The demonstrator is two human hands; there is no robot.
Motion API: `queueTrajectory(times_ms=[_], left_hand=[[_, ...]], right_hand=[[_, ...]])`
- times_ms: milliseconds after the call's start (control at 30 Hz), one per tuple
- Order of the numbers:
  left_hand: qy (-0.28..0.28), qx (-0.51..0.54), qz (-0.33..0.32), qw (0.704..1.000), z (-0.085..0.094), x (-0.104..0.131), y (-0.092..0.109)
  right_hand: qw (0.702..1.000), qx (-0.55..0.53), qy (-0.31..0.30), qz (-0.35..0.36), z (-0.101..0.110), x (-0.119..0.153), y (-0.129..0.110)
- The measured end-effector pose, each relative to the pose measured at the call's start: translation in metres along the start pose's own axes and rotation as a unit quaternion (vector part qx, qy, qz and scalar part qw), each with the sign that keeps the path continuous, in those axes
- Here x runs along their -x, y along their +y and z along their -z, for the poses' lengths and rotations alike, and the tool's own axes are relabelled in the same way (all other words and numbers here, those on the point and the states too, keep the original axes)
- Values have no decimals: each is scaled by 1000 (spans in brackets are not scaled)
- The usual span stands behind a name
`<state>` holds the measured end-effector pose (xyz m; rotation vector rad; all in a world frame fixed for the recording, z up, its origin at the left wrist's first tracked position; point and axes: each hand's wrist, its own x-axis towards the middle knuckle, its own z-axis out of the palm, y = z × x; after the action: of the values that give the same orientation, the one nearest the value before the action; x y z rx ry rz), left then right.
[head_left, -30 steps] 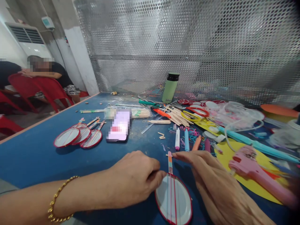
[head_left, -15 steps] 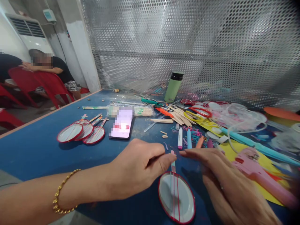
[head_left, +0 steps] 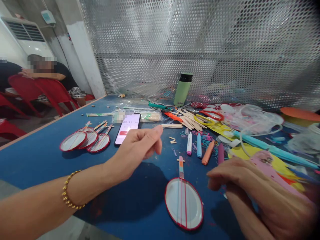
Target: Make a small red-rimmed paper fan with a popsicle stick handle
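A toy banjo (head_left: 183, 203), made of a small white plate with a red rim, a coloured craft-stick neck and stretched pink and red strings, lies flat on the blue table before me. My left hand (head_left: 140, 143) hovers up and left of its neck, fingers curled together, and nothing shows in the grasp. To the right of the banjo, my right hand (head_left: 250, 186) is held over the table with bent fingers and the thumb apart, touching nothing that I can see. Close by it lies a pink glue gun (head_left: 267, 165), partly covered by the hand.
Several similar banjos (head_left: 72, 141) overlap at the left beside a phone (head_left: 127, 128) showing a timer. Markers (head_left: 199, 145), wooden sticks (head_left: 190, 118), scissors (head_left: 212, 115) and plastic bags (head_left: 247, 118) crowd the right. A green bottle (head_left: 183, 89) stands against the perforated metal screen (head_left: 160, 43).
My left hand has let go of the banjo's neck and moved up and left. My right hand has drawn away to the right and down. The banjo stays lying on the table.
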<state>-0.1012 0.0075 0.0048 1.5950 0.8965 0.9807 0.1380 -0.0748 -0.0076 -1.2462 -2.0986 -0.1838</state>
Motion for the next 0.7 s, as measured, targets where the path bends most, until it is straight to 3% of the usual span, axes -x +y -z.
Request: queueTrajectory(times_ms=[167,300,400,500,700], left_hand=[[5,42,60,997,2,-6,-4],[-38,37,69,996,-2,-4,-5],[-120,-58,59,989,-6,0,-2],[-191,-183,28,964,-9,5,3],[-263,-326,3,908,-1,9,18]], right_hand=[[999,16,-27,0,-3,1,2],[999,26,-29,-2,-5,0,4],[999,29,-23,1,-4,-1,5],[999,25,-28,5,-3,1,6],[994,15,-109,6,-7,8,7]])
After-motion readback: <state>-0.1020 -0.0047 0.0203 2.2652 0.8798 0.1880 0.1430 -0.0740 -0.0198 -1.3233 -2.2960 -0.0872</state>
